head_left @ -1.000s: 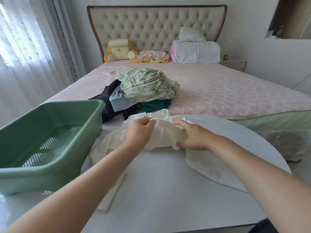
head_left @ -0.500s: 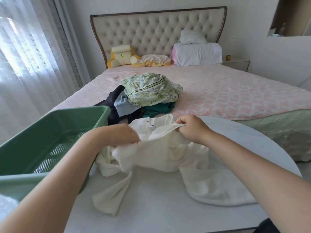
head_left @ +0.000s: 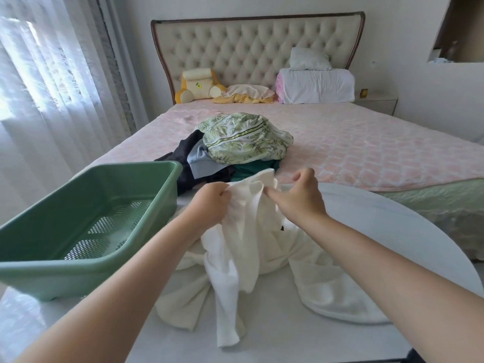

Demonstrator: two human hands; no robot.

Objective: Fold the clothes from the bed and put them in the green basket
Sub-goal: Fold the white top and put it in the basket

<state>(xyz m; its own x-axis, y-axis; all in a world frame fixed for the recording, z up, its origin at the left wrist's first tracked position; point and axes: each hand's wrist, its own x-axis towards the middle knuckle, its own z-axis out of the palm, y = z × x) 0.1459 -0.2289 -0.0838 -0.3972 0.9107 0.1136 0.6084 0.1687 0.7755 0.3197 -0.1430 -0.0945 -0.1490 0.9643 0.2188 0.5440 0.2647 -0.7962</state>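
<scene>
Both hands, left (head_left: 209,203) and right (head_left: 296,196), are pinching a white garment (head_left: 243,231) above the desk (head_left: 288,334); the basket (head_left: 86,218) is sitting left, and the clothes pile (head_left: 235,150) is lying beyond on the bed (head_left: 366,148).

**Hand and Arm State**

Both forearms are bare and extend forward, the left from the lower left and the right from the lower right, converging toward the centre. The left hand (head_left: 209,203) is fisted, knuckles up, fingers curled round a bunched edge of the garment (head_left: 246,231). The right hand (head_left: 298,197) lies just beside it, back upward, wrist slightly bent. It appears to pinch the same edge, though its fingertips are partly hidden. Its upper fingers are curled and raised.
</scene>
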